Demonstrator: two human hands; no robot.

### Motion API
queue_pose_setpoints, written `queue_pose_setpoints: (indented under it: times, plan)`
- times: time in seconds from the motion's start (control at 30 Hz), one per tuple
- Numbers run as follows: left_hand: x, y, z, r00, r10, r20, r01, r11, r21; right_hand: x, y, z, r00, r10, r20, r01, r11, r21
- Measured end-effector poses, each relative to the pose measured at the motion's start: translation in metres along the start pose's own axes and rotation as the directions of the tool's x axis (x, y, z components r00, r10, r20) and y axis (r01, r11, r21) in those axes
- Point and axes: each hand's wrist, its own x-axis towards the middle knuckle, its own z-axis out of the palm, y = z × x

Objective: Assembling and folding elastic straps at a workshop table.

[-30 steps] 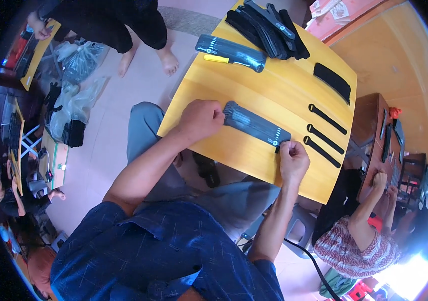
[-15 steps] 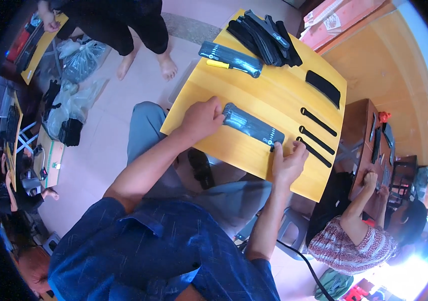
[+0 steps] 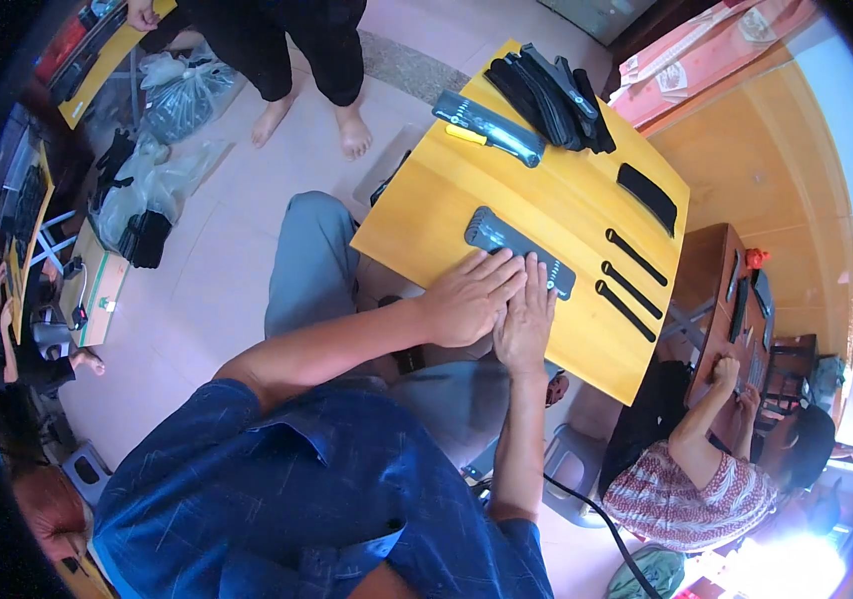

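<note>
On the yellow tabletop (image 3: pixel 406 215) lies a flat, dark packet in shiny clear plastic (image 3: pixel 489 232) with pale print. My left hand (image 3: pixel 473 299) rests on its near edge, fingers stretched flat. Beside it, slightly overlapping, my right hand (image 3: pixel 525 324) lies with fingers extended on the packet's right part. Both hands press down and hold nothing; what is beneath the fingers is hidden. To the right, three black straps with looped ends (image 3: pixel 630 289) lie in a row.
Farther back sit another plastic packet (image 3: pixel 496 125), a yellow-handled tool (image 3: pixel 465 136), a heap of black strips (image 3: pixel 551 100) and a flat black piece (image 3: pixel 647 198). A barefoot person (image 3: pixel 316 50) stands beyond the table. Another person (image 3: pixel 691 484) works at a brown table (image 3: pixel 714 329).
My left hand has moved right from the packet's left end onto its near edge. My right hand has shifted left and flattened on the packet. The view has shifted slightly.
</note>
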Motion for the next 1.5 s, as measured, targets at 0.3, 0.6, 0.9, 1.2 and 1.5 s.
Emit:
queue_pose_setpoints:
  times: [0.3,0.6,0.9,1.2,1.5]
  plan:
    - [-0.021,-0.040,-0.019,0.986,-0.166,-0.002,0.165,0.977,0.135,-0.001,0.001,0.000,0.999,0.052,-0.003,-0.052,0.999,-0.009]
    - [-0.023,-0.038,-0.030,0.959,-0.274,0.076,0.258,0.950,0.178,-0.024,0.023,-0.011,0.974,0.220,-0.044,-0.223,0.972,-0.071]
    - [-0.019,-0.032,-0.028,0.963,-0.270,0.021,0.260,0.943,0.209,-0.039,0.031,-0.006,0.927,0.357,-0.119,-0.368,0.925,-0.097]
    - [0.027,0.000,0.018,0.995,0.075,0.070,-0.079,0.995,0.064,-0.037,0.019,-0.004,0.977,0.201,-0.076,-0.206,0.976,-0.064]
    - [-0.013,-0.052,-0.035,0.969,-0.232,0.082,0.210,0.954,0.212,-0.039,0.020,-0.011,0.965,0.246,-0.096,-0.250,0.968,-0.031]
